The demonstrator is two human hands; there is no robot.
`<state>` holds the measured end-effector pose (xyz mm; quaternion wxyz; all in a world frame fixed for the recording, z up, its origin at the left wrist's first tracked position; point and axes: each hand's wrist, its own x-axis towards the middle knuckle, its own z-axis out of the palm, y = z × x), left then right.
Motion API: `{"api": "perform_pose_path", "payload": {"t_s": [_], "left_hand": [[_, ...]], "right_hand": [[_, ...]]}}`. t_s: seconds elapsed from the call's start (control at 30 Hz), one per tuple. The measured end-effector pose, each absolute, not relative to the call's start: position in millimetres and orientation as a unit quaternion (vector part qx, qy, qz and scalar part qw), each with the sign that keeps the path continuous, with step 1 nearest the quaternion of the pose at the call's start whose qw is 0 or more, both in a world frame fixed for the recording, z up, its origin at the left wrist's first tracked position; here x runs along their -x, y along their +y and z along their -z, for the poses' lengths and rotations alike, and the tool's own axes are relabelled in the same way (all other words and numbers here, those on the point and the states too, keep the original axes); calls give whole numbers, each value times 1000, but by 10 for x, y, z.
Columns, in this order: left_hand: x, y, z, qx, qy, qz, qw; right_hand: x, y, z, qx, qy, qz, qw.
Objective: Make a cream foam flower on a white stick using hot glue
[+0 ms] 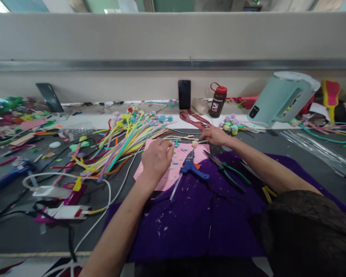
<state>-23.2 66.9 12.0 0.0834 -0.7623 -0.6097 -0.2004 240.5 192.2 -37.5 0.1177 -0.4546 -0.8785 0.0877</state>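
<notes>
My left hand (158, 159) is over the left side of a pink sheet (164, 184), fingers curled together; anything between its fingertips is hidden. My right hand (215, 136) is closed at the sheet's upper right corner, around the pale stem of a small cream pipe-cleaner flower (194, 144). The flower head sits just above the nozzle of a blue glue gun (190, 168), which lies with a clear glue stick out of its back. Small coloured snippets (175, 163) dot the sheet between my hands. Green-handled pliers (230, 169) rest below my right forearm.
Purple cloth (178, 227) covers the near table. A bundle of pipe cleaners (123, 144) lies left, beyond white cables and a power strip (75, 196). Behind stand a phone (184, 95), a brown bottle (218, 103) and a mint kettle (282, 99). A second blue glue gun (14, 173) lies far left.
</notes>
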Motion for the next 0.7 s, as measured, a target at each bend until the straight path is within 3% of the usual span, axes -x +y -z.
{"api": "perform_pose_path", "payload": {"t_s": [0.37, 0.7], "left_hand": [[236, 30, 145, 841, -509, 182, -19], [687, 152, 320, 731, -613, 298, -33]], "right_hand": [[-1961, 1574, 312, 402, -906, -48, 125], [-1325, 1577, 306, 407, -913, -16, 15]]}}
